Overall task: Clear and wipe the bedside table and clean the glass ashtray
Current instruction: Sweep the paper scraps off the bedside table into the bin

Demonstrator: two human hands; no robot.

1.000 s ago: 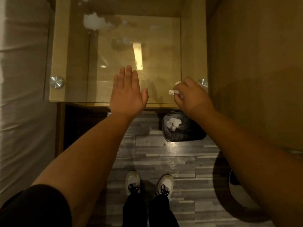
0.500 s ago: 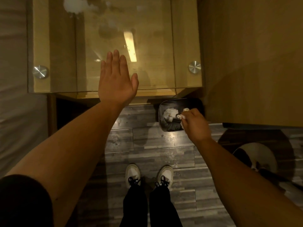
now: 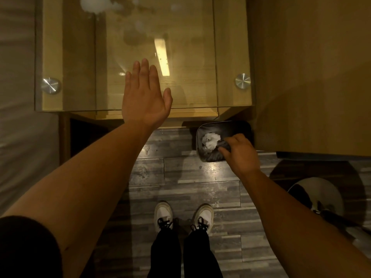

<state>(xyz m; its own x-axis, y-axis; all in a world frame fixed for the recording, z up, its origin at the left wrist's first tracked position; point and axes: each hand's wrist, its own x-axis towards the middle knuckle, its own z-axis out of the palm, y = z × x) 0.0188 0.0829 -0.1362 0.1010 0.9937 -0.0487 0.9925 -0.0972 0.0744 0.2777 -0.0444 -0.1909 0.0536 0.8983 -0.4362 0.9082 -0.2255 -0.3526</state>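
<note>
Left hand (image 3: 145, 97) lies flat, fingers spread, on the table (image 3: 232, 47) by its near edge, while the right hand (image 3: 240, 152), loosely curled and empty, hovers over the bin (image 3: 241, 127) with tissue (image 3: 210, 140) just left of its fingertips; no ashtray in view.

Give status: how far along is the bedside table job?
Done: glass tabletop holds no objects; crumpled tissue lies in the bin. In hand: right hand at the bin's rim, left hand flat above the table edge. Left: pale smears at the far edge; ashtray not visible.

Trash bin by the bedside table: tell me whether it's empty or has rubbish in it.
Has rubbish: crumpled white tissue lies inside the open black trash bin, beside the right hand.
</note>
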